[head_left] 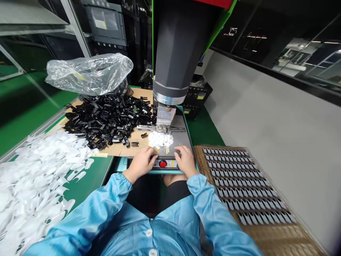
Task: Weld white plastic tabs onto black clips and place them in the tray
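My left hand [143, 163] rests at the front left corner of the machine base [182, 138], thumb and fingers slightly apart with nothing visible between them. At the front right corner lies my right hand [185, 160], its fingers loosely bent and apart, also bare. Between the hands, a red push button [162, 163] sits on the front panel. Just beyond my fingers, several white plastic pieces [160, 139] lie on the metal plate, below the machine's pressing head [165, 115]. Two black clip-like parts, one of them a black clip [135, 144], lie left of the plate on cardboard.
Black plastic parts [109, 117] form a heap on the left, under a clear plastic bag [90, 73]. White pieces [34, 181] cover the green table nearer me. On the right stands a brown tray [206, 170] with rows of grey-white parts. The dark machine column [174, 46] rises ahead.
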### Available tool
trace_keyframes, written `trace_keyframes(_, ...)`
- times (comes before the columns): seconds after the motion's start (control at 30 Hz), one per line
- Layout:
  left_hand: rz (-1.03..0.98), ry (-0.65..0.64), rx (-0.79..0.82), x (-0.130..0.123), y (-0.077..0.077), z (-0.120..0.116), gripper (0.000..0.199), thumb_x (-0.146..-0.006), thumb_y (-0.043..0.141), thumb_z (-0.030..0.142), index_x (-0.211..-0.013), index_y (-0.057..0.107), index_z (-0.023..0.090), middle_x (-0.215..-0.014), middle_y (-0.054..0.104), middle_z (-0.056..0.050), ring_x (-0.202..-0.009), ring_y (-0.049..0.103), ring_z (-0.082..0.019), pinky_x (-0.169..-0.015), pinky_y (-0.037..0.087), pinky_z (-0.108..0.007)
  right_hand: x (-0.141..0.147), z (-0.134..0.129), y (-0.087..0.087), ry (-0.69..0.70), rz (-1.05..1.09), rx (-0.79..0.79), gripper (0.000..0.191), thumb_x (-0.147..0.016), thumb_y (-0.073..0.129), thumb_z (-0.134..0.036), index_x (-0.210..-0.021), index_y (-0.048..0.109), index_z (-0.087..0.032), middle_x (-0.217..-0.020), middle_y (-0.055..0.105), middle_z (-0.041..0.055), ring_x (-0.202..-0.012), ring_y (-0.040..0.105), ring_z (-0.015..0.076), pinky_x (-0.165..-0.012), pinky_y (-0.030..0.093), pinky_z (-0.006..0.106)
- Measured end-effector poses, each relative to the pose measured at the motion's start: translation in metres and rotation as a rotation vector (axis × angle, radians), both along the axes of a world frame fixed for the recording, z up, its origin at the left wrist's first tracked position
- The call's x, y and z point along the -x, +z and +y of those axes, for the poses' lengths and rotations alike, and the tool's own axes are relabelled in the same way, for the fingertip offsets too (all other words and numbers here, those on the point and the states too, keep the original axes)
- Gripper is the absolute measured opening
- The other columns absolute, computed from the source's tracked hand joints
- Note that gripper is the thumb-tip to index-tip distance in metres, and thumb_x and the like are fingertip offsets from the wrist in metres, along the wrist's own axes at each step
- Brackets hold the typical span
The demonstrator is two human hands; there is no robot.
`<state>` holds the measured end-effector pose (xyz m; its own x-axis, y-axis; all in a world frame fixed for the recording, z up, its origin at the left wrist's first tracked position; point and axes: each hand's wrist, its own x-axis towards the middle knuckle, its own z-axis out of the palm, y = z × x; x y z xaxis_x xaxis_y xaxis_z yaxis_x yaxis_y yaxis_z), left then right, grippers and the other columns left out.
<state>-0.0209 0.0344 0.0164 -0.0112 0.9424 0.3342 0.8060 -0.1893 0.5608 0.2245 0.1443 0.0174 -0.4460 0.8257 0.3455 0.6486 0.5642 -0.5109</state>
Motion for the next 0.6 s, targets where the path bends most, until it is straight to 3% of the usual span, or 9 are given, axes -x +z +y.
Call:
trace_keyframes(0.13, 0.145, 0.092, -0.010, 0.020, 0.003, 0.026, 0.014, -0.100, 0.064, 0.033, -0.110, 0.066, 0.022, -0.107, 0.067, -0.011, -0.104, 0.065, -0.031, -0.091, 0.053, -0.046, 0.044, 0.024, -0.003, 0.029, -0.003, -0.037, 0.030, -0.094, 0.062, -0.018, -0.122, 0.072, -0.023, -0.121, 0.068, 0.0107, -0.116, 0.061, 0.0299, -0.105, 0.052, 0.044)
trace_keyframes(0.27, 0.203, 0.072, -0.034, 0.024, 0.007, 0.052, 0.029, -0.100, 0.065, 0.035, -0.125, 0.066, 0.021, -0.123, 0.067, -0.015, -0.115, 0.064, -0.034, -0.098, 0.053, -0.050, 0.068, 0.040, -0.008, -0.003, -0.009, -0.033, 0.040, -0.096, 0.067, -0.027, -0.136, 0.070, -0.025, -0.129, 0.064, 0.0118, -0.122, 0.059, 0.0312, -0.109, 0.050, 0.045)
trace_keyframes(0.4, 0.223, -0.041, -0.048, 0.025, 0.010, 0.075, 0.037, -0.097, 0.067, 0.028, -0.134, 0.066, 0.022, -0.141, 0.064, -0.015, -0.126, 0.062, -0.035, -0.107, 0.051, -0.052, 0.077, 0.045, -0.012, 0.019, -0.011, -0.029, 0.043, -0.094, 0.074, -0.032, -0.137, 0.071, -0.028, -0.130, 0.062, 0.0102, -0.122, 0.058, 0.0299, -0.108, 0.051, 0.045)
trace_keyframes(0.6, 0.211, -0.131, -0.043, 0.029, 0.005, 0.087, 0.025, -0.101, 0.061, 0.026, -0.122, 0.072, 0.019, -0.128, 0.071, -0.015, -0.117, 0.066, -0.032, -0.105, 0.053, -0.050, 0.075, 0.042, -0.014, 0.044, 0.005, -0.050, 0.031, -0.096, 0.070, -0.026, -0.126, 0.075, -0.029, -0.130, 0.063, 0.0087, -0.119, 0.059, 0.0289, -0.104, 0.052, 0.043)
